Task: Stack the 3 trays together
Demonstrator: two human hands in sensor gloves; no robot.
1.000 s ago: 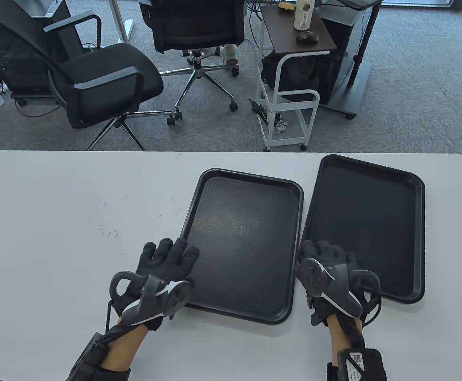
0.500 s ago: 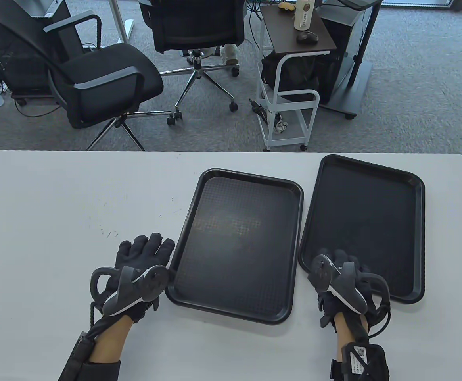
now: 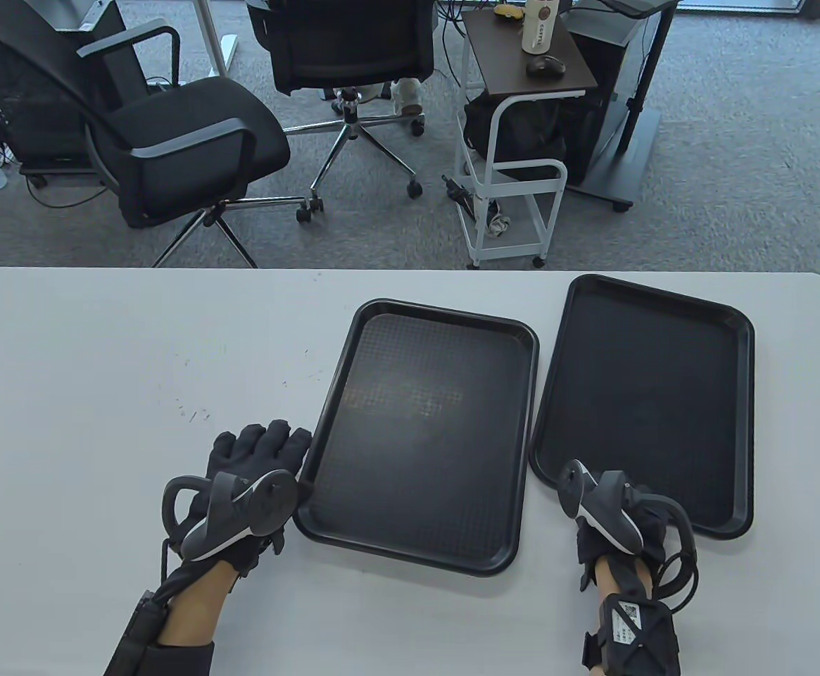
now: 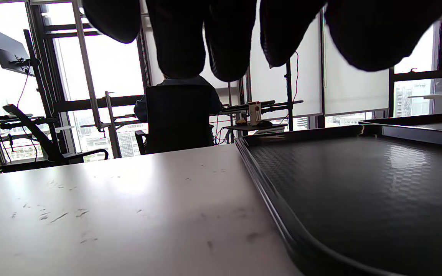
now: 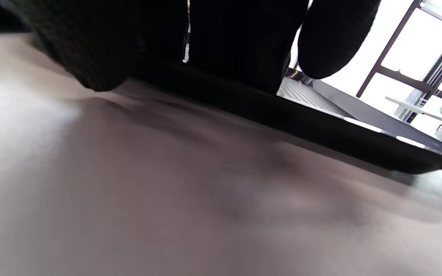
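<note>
On the white table [image 3: 100,394], we see two black trays lying flat side by side with a narrow gap between them: the middle tray [image 3: 420,429], its floor textured, and the right tray [image 3: 652,394], angled a little and set toward the table's right end. A third tray does not show separately; the left wrist view hints at layered rims along the middle one's edge, but we cannot tell whether a tray already nests there. We judge the trays stiff, light moulded plastic, wide and shallow, likely to slide easily on the smooth tabletop and best taken by the raised rim at a short edge or on both long sides. Our left hand [image 3: 255,458] rests just beside the middle tray's near left corner, fingers spread loosely and gripping nothing. Our right hand [image 3: 614,507] sits at the near edge of the right tray, fingers curled against the rim in the right wrist view; whether they clamp it, we cannot tell.
</note>
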